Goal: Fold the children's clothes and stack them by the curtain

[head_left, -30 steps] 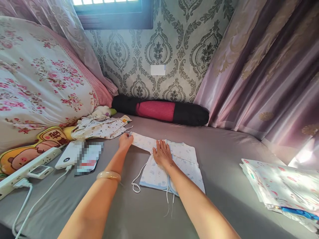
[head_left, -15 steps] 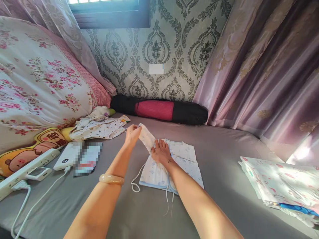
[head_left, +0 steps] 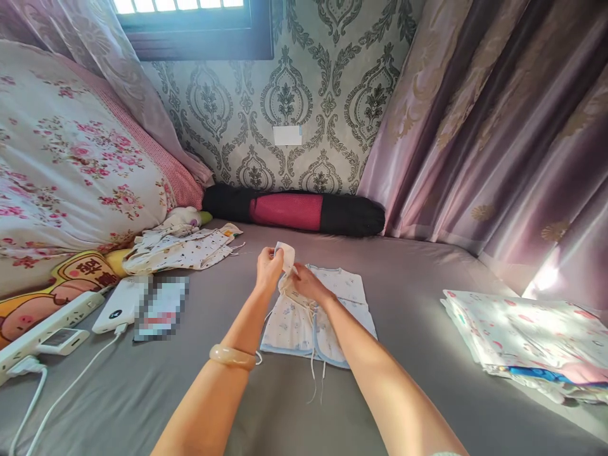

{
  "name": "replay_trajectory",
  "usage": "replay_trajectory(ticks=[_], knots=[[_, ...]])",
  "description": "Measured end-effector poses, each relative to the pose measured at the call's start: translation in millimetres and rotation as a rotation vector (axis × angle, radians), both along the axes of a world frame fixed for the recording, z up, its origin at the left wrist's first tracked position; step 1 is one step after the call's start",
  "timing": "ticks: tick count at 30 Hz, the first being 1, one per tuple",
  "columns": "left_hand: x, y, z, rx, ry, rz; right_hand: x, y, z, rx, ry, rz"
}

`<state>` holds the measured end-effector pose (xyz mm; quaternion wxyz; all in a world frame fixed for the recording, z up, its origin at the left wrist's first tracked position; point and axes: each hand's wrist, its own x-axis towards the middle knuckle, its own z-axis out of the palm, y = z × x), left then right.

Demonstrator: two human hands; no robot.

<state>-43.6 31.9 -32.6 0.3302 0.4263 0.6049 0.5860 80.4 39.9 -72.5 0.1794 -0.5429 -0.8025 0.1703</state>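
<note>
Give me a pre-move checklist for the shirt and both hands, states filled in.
1. Left hand has the sleeve: ok, pinched near its end.
2. Right hand grip: cannot tell, its fingertips are partly hidden.
3. Sleeve flat: not ok, raised and bent between the hands.
4. Body of the shirt on the grey sheet: ok, hem spread out.
5. Ties tucked in: not ok, loose ends trail past the hem.
6. Folded stack apart from the shirt: ok, off to the right.

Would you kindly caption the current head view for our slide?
Left hand holds up a sleeve of a patterned top, right hand close by.
</note>
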Motion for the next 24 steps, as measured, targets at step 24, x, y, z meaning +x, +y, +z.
replay_trajectory(ticks=[24], knots=[[64.2, -11.5, -53.1, -0.102, 0.048, -0.222, 84.7, -13.2, -11.5, -0.407, 0.96, -0.623]])
